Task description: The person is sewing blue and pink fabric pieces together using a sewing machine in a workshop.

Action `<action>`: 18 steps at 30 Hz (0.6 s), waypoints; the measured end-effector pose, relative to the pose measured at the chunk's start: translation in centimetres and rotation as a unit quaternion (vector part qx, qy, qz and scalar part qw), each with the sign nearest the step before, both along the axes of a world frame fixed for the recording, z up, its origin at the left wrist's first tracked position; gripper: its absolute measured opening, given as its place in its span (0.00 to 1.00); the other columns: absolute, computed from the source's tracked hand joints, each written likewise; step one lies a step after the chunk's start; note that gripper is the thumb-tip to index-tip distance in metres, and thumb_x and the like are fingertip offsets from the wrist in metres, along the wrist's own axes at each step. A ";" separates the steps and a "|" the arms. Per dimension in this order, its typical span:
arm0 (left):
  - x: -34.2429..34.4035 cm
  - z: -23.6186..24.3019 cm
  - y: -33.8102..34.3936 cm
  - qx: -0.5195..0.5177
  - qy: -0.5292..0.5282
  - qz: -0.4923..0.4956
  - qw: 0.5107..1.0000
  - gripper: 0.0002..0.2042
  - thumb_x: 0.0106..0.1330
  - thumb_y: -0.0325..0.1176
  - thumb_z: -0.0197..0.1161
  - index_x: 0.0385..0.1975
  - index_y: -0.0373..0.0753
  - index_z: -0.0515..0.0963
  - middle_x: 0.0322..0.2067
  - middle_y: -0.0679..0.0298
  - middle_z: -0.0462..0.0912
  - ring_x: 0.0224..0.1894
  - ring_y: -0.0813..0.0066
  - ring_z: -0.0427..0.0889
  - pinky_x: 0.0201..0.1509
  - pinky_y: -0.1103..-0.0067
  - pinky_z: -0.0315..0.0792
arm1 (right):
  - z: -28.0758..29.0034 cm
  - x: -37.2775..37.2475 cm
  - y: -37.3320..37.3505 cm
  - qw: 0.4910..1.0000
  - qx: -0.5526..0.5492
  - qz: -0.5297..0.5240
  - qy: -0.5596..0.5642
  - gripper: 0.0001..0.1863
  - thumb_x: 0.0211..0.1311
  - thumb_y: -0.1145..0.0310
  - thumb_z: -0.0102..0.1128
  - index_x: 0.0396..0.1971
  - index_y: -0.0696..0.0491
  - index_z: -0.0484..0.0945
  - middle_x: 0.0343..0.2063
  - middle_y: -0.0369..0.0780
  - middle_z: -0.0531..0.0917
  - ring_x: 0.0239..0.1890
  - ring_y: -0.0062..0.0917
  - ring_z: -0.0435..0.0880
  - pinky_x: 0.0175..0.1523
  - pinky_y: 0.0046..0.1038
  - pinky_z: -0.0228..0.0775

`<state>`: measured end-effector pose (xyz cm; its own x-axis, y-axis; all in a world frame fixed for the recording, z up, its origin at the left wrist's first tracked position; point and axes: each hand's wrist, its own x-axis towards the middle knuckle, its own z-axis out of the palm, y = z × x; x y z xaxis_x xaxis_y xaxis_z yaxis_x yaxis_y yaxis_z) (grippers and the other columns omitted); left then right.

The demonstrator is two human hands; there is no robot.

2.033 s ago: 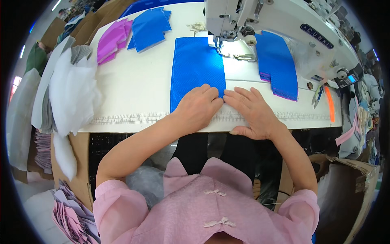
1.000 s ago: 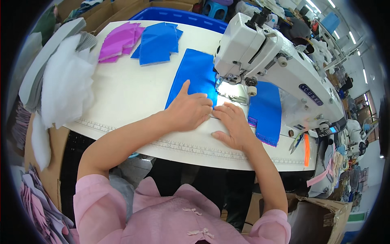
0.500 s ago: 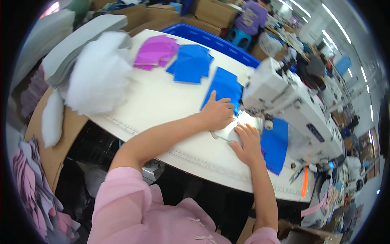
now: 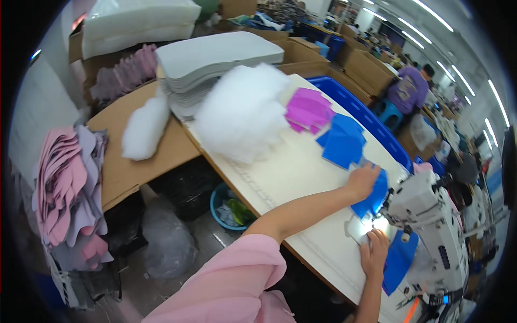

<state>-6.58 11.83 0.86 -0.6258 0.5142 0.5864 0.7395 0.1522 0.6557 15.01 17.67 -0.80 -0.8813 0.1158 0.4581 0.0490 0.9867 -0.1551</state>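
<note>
My left hand point(image 4: 365, 181) rests at the far end of a blue fabric piece point(image 4: 375, 195) beside the sewing machine's head, its fingers curled over the fabric's edge. My right hand point(image 4: 375, 253) lies on the lit plate of the white sewing machine point(image 4: 425, 207), fingers stretched toward the needle area; whatever is beneath them is hard to make out. Another blue fabric piece point(image 4: 400, 261) lies to the right of that hand, partly under the machine arm. Farther up the table are a blue fabric stack point(image 4: 342, 142) and a purple fabric stack point(image 4: 309, 110).
White fluffy padding point(image 4: 239, 113) and stacked grey sheets point(image 4: 221, 54) cover the table's left end. A blue crate point(image 4: 396, 145) borders the far edge. Below stands a turquoise bin point(image 4: 218, 207). Pink and grey cut pieces point(image 4: 67, 188) hang at left. A person in purple point(image 4: 409, 91) sits beyond.
The view has swung left, so the table appears farther right. My left hand has moved from near the needle to the far end of the blue piece. My right hand stays by the plate.
</note>
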 end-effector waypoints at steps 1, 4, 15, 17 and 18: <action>-0.5 1.3 -0.6 0.024 0.011 0.011 1.000 0.11 0.49 0.22 0.53 0.33 0.39 0.68 0.32 0.50 0.72 0.31 0.50 0.75 0.32 0.63 0.70 | 0.2 0.2 0.0 1.000 -0.012 0.000 -0.005 0.18 0.43 0.66 0.56 0.37 0.57 0.72 0.42 0.46 0.73 0.49 0.43 0.67 0.55 0.39 0.55; -4.2 4.0 -2.8 0.064 0.037 0.062 0.995 0.11 0.50 0.21 0.53 0.35 0.39 0.69 0.32 0.50 0.71 0.30 0.49 0.75 0.32 0.64 0.70 | 0.1 -0.1 -0.5 1.000 -0.025 0.013 -0.002 0.18 0.43 0.67 0.56 0.37 0.57 0.71 0.43 0.46 0.73 0.50 0.43 0.66 0.55 0.40 0.55; -6.3 11.4 -17.9 -0.135 0.306 0.092 0.938 0.06 0.43 0.22 0.57 0.24 0.37 0.75 0.27 0.57 0.76 0.36 0.59 0.76 0.38 0.70 0.70 | -0.3 0.0 -0.5 0.999 -0.031 -0.005 -0.013 0.18 0.43 0.68 0.55 0.38 0.57 0.71 0.43 0.46 0.72 0.51 0.44 0.65 0.56 0.40 0.54; -9.0 13.2 -24.1 -0.138 0.277 0.171 0.936 0.07 0.46 0.25 0.57 0.27 0.39 0.75 0.31 0.57 0.77 0.37 0.58 0.75 0.41 0.69 0.69 | -0.1 0.0 -0.3 1.000 -0.011 0.012 -0.006 0.19 0.44 0.67 0.55 0.39 0.57 0.70 0.44 0.47 0.71 0.51 0.44 0.65 0.56 0.41 0.53; -10.8 13.3 -26.7 -0.158 0.224 0.172 0.946 0.07 0.50 0.28 0.57 0.30 0.38 0.75 0.34 0.57 0.77 0.40 0.57 0.74 0.44 0.69 0.68 | -0.1 0.0 -0.2 1.000 0.010 0.013 -0.013 0.20 0.44 0.66 0.56 0.40 0.57 0.69 0.44 0.47 0.70 0.51 0.44 0.64 0.56 0.41 0.53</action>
<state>-17.38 -14.83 14.19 -0.5138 0.5191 0.6830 0.8029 0.5715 0.1697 15.00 17.49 -0.94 -0.8960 0.0832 0.4361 0.0266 0.9906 -0.1342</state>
